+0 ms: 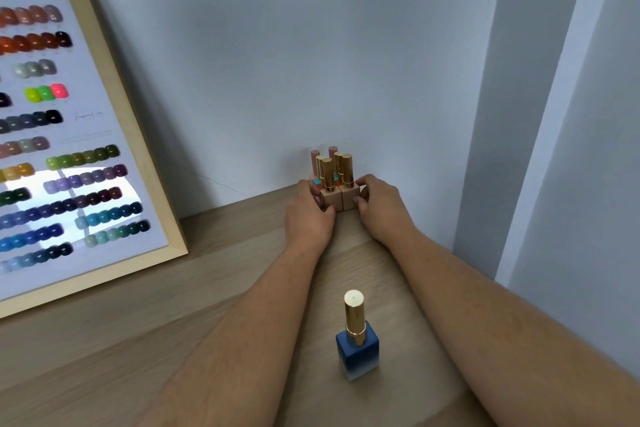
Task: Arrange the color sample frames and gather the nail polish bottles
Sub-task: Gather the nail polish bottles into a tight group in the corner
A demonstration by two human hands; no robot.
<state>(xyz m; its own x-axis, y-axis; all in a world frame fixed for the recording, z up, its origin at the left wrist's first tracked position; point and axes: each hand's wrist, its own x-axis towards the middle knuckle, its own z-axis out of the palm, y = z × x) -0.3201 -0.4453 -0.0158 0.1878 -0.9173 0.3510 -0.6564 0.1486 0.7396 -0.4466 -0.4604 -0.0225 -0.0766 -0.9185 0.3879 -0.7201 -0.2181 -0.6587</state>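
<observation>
While I watch from the head camera, a pale blue-grey wall (311, 62) fills the upper view, and below it runs a light wooden tabletop (173, 340). At the left, a large color sample chart in a pale wooden frame (121, 104) leans tilted against the wall, with rows of glossy nail swatches in many colors. Two bare forearms reach forward across the table. The left hand (308, 215) and right hand (377, 204) cup a cluster of nail polish bottles (330, 199) from either side, fingers curled around it. The cluster, beige square bottles with gold and pink caps, stands upright at the table's back edge near the wall. Well apart and nearer me, a blue square nail polish bottle with a gold cap (356, 354) stands alone between the forearms.
</observation>
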